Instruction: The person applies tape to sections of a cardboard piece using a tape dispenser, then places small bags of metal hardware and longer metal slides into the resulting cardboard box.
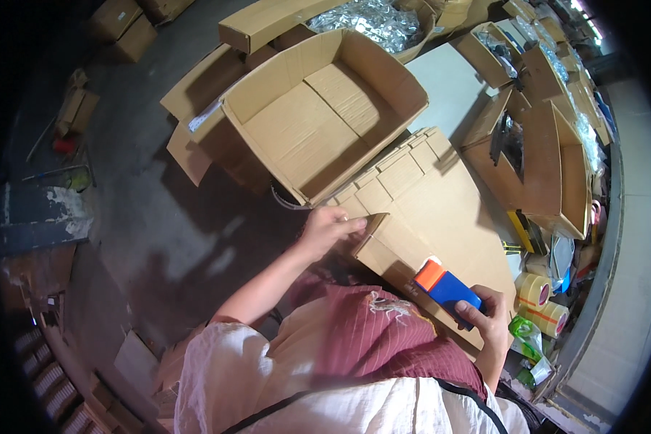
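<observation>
My left hand (328, 226) grips the edge of a folded cardboard flap (383, 242), part of a flattened stack of cardboard (441, 202) lying on the table in front of me. My right hand (484, 318) holds a blue tape dispenser with an orange end (444, 283) against the near part of that cardboard. Just beyond the stack stands a big open cardboard box (325, 108), empty inside, its flaps up.
Rolls of yellowish tape (541, 302) lie at the right by the table edge. More open boxes (535, 152) stand at the right, and one at the back holds shiny plastic bags (372, 20). Grey concrete floor (144, 217) with loose cartons lies to the left.
</observation>
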Action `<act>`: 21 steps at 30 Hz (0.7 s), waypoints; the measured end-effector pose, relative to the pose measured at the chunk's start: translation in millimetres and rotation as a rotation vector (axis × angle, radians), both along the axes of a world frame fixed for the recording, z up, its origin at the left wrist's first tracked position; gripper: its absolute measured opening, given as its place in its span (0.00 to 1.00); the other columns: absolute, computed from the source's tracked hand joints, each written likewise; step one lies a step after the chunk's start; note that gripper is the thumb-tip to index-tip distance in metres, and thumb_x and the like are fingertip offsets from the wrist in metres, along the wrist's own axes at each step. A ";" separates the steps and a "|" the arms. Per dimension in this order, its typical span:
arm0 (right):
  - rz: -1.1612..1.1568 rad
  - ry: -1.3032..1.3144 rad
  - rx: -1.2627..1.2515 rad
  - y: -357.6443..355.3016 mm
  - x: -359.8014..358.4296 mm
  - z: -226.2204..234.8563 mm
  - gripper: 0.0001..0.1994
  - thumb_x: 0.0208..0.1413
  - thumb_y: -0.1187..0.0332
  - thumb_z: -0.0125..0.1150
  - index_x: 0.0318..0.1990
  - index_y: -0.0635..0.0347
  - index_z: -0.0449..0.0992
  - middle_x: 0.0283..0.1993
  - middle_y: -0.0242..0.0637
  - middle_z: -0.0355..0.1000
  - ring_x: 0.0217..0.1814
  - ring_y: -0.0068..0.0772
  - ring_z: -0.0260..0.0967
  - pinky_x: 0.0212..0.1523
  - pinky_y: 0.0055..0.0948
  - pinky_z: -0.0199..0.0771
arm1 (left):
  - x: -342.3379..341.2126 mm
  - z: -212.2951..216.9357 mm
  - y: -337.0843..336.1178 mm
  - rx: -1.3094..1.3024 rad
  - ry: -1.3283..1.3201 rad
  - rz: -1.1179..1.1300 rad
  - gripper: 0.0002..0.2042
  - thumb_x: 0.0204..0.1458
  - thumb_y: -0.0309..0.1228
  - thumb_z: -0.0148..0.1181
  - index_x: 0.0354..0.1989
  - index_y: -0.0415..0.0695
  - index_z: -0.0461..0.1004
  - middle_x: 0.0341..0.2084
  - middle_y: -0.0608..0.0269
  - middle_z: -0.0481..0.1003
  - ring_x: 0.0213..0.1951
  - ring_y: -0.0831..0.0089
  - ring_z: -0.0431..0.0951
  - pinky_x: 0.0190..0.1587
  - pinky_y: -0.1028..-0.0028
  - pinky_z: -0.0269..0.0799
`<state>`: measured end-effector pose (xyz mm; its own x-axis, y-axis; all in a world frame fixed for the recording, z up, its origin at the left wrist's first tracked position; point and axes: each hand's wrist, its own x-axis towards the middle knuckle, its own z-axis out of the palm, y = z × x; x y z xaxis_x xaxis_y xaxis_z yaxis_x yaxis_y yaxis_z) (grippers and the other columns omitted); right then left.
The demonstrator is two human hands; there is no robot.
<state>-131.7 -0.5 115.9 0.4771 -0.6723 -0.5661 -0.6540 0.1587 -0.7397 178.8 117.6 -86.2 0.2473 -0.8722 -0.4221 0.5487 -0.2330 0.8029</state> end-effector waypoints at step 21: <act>0.021 0.000 -0.144 12.8 1.7 13.4 0.20 0.52 0.55 0.72 0.33 0.69 0.80 0.21 0.33 0.71 0.25 0.21 0.66 0.28 0.27 0.66 | -28.7 44.8 23.7 -0.108 -0.767 -0.153 0.22 0.67 0.39 0.54 0.63 0.35 0.71 0.50 0.44 0.79 0.53 0.66 0.80 0.56 0.69 0.73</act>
<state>-130.0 12.4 129.4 0.4920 -0.7362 -0.4647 -0.6562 0.0372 -0.7537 150.0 141.3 -41.4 0.3093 -0.9464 -0.0934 -0.1989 -0.1604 0.9668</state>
